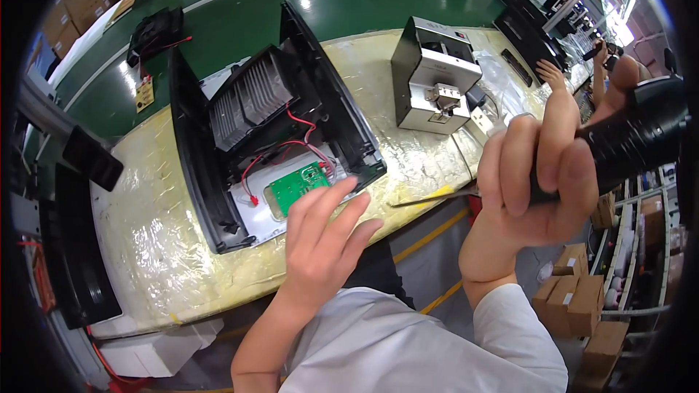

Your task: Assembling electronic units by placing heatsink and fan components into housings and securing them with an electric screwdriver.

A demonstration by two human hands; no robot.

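Observation:
My left hand (320, 247) hovers at the near edge of an open black housing (349, 124), fingers spread and nothing held. Its fingertips are close to a green circuit board (295, 188); whether they touch it I cannot tell. Red wires (297, 141) run from the board toward a finned grey heat sink (251, 102) inside the housing. Raised at the right, my right hand (535, 182) is closed around a black cylindrical tool (633, 138). A thin dark rod (429, 201) extends leftward from beside that hand; I cannot tell whether it belongs to the tool.
A metal box-shaped fixture (435, 76) stands right of the housing on the film-covered table (145, 247). Another person's hand (553, 76) rests farther right, near a dark strip (517, 67). A black part with a small board (145, 93) lies on the green surface. Cartons (575, 295) stand below right.

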